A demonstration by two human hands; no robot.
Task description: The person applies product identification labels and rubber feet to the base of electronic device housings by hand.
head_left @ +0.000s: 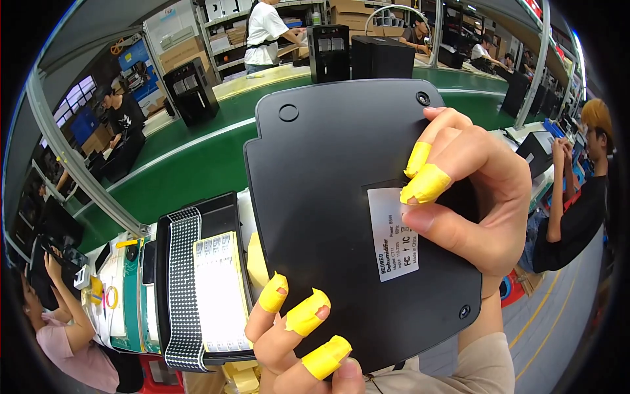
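Observation:
A large black plastic panel [315,210] with rounded corners fills the middle, tilted in front of me. My left hand [298,338] grips its lower left edge, yellow tape wrapped round several fingertips. On the panel lies a silver printed label [394,236], standing lengthwise. My right hand [479,190] pinches the label's upper right edge between thumb and a yellow-taped finger; another taped finger is bent beside it. Whether that edge is lifted or flat is hidden by the fingers. Small round black feet or screw recesses [423,98] sit at the panel's right corners.
At left, a black tray [216,358] holds a sheet of printed labels [220,289] and a dotted strip [185,282]. Beyond runs a green conveyor [190,174] carrying black boxy units [329,54]. Co-workers sit or stand on both sides; a person in black [581,197] is close at right.

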